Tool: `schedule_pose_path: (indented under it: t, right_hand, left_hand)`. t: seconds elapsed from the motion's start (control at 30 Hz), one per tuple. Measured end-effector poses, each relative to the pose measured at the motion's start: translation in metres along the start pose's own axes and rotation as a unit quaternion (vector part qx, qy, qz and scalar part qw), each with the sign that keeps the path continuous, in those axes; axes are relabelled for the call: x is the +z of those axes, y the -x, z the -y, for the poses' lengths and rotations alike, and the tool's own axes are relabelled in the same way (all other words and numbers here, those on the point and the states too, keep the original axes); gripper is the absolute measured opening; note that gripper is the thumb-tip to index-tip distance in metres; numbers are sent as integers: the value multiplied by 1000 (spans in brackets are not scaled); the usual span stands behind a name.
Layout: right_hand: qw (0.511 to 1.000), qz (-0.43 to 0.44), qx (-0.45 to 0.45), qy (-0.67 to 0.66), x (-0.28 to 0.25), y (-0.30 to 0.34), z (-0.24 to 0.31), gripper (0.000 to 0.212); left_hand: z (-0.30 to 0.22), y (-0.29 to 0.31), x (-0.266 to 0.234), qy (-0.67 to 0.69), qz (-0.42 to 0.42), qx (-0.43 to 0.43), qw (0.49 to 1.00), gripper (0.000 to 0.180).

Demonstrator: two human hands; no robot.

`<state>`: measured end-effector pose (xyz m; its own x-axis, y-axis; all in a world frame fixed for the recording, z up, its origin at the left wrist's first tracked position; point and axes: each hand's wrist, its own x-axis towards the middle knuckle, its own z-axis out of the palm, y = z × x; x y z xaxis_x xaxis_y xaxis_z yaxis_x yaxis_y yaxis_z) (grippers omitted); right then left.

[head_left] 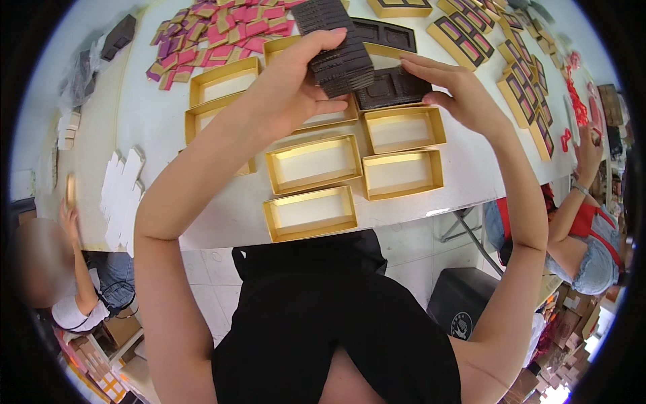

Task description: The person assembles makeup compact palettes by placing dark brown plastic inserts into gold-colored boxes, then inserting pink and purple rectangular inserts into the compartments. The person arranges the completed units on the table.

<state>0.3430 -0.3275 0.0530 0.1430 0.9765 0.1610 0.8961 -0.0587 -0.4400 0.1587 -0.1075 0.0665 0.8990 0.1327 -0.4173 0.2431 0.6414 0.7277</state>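
Observation:
My left hand (289, 91) is closed round a tall stack of thin black plastic insert trays (334, 50), held over the open gold boxes. At the right, my right hand (464, 97) has its thumb and fingers at the right end of a single black insert tray (390, 89), which lies over a gold box at a slight tilt. Behind it, another black tray (385, 35) sits in a gold box. Nearer to me stand open gold boxes with white bottoms, among them one box (314, 165) in the middle and one (404, 176) to its right.
Pink, purple and gold small packets (222, 34) lie heaped at the far left. Gold boxes with filled black trays (464, 30) stand at the far right. White strips (122, 195) lie at the left table edge. One person (87, 289) is at left, another (582, 229) at right.

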Motion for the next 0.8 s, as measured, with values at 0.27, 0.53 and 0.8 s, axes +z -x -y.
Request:
schedule_pose_path:
  t: [0.27,0.53,0.8]
  right_hand:
    - [998,-46,18,-48,9,0,-8,22]
    - [986,-120,115,26,31,-2,6,19]
    - [959,-223,1,176,46,-1,-1,26]
  left_hand:
    - [8,-8,11,47,-42,28,998,34]
    - [15,-6,11,60,-45,61,995,33]
    - [19,-8,11,63,-56,100,991,33]
